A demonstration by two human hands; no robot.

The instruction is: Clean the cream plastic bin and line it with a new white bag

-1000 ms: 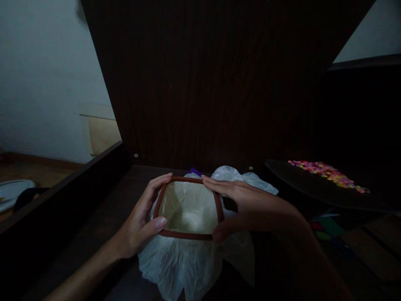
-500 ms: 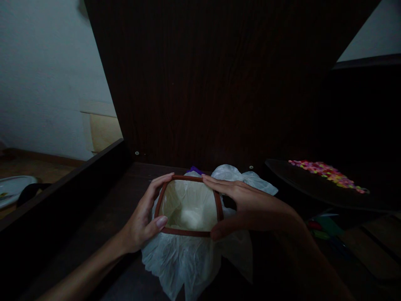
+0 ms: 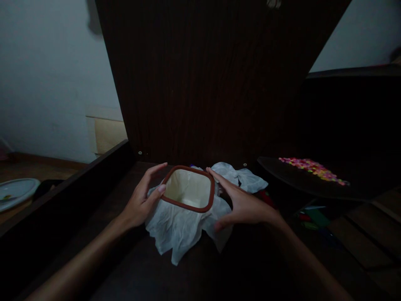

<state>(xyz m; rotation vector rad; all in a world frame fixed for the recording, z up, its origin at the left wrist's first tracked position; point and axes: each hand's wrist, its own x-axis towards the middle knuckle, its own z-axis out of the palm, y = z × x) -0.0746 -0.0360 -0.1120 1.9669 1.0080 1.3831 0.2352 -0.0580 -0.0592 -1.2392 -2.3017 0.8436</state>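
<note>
A small bin with a brown rounded-square rim point(image 3: 188, 207) stands on the dark wooden surface. Its pale inside is lined, and a translucent white plastic bag point(image 3: 180, 230) hangs out below the rim in loose folds. My left hand point(image 3: 142, 200) is at the bin's left side, fingers apart, the thumb by the rim's left edge. On the right side my right hand point(image 3: 239, 202) is spread, its fingertips near the rim's upper right corner and its thumb lower down by the bag. Behind the bin lies more crumpled white plastic point(image 3: 227, 171).
A dark upright panel point(image 3: 194, 83) rises behind the bin. A low board point(image 3: 69, 179) edges the left side. On a dark curved shelf point(image 3: 282, 179) at right lies a pink and yellow beaded strip point(image 3: 313, 168). A white oval tray point(image 3: 19, 190) is far left.
The rim has moved slightly up and turned a little, and the hanging bag spreads less far down. My right hand has opened away from the rim. The whole view has shifted slightly.
</note>
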